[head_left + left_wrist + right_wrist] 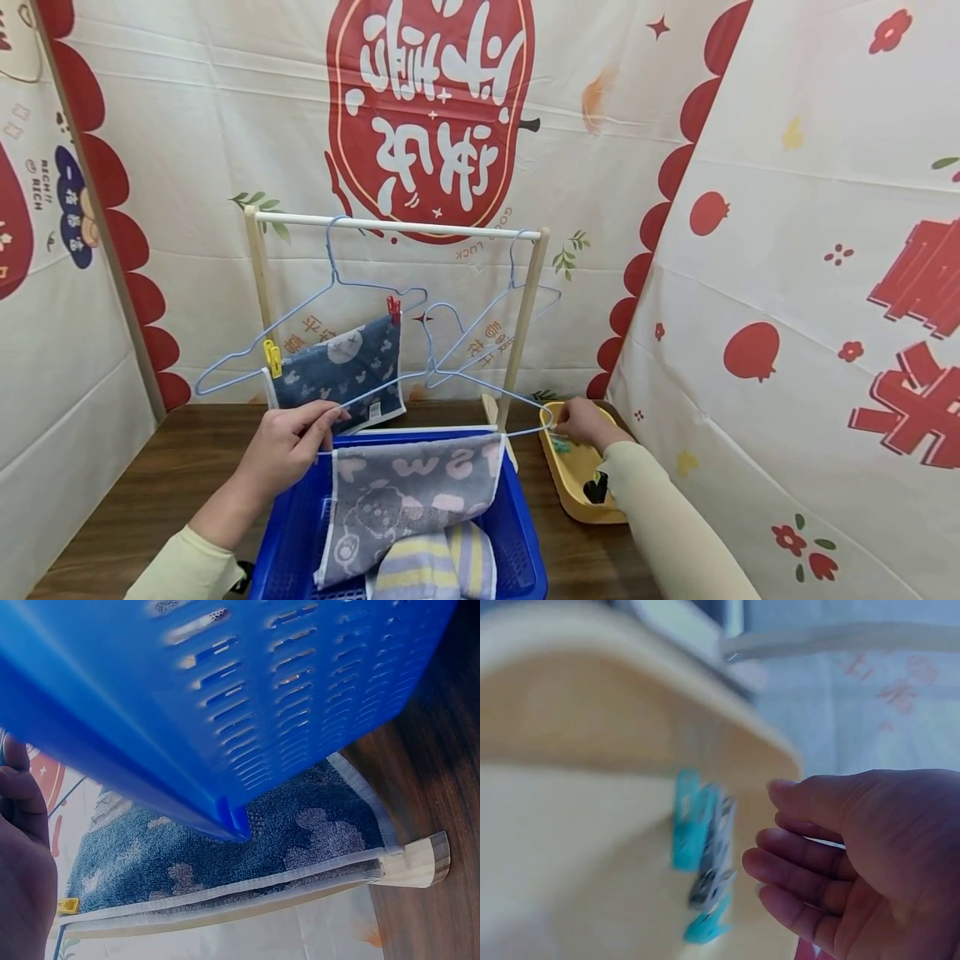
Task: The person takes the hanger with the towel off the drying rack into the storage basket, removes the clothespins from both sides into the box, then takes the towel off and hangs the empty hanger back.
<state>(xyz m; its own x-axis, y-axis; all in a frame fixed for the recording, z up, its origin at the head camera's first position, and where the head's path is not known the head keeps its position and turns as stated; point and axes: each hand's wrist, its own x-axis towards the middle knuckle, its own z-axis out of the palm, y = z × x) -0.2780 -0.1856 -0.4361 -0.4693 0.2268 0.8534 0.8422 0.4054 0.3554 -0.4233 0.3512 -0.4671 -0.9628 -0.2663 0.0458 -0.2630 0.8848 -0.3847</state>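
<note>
My left hand (pixel 288 442) pinches the left end of a blue wire hanger (pixel 480 379), held over the blue basket (pixel 528 542). A grey towel (pixel 412 487) with pink lettering and a bear pattern drapes from the hanger's lower bar. In the head view my right hand (pixel 588 423) reaches into the yellow tray (pixel 583 512). Seen from the right wrist, its fingers are loosely bent with nothing between them, beside teal clothespins (pixel 692 821) and a grey clothespin (pixel 718 855) lying in the tray. A yellow-and-grey striped towel (pixel 435 567) lies in the basket.
Behind the basket stands a rack with a white rail (pixel 397 225). On it hang a hanger with a dark blue towel (pixel 352 367), clipped by a yellow clothespin (pixel 272 358) and a red clothespin (pixel 393 310), and another blue hanger (pixel 491 304). Printed cloth walls surround the wooden table (pixel 180 467).
</note>
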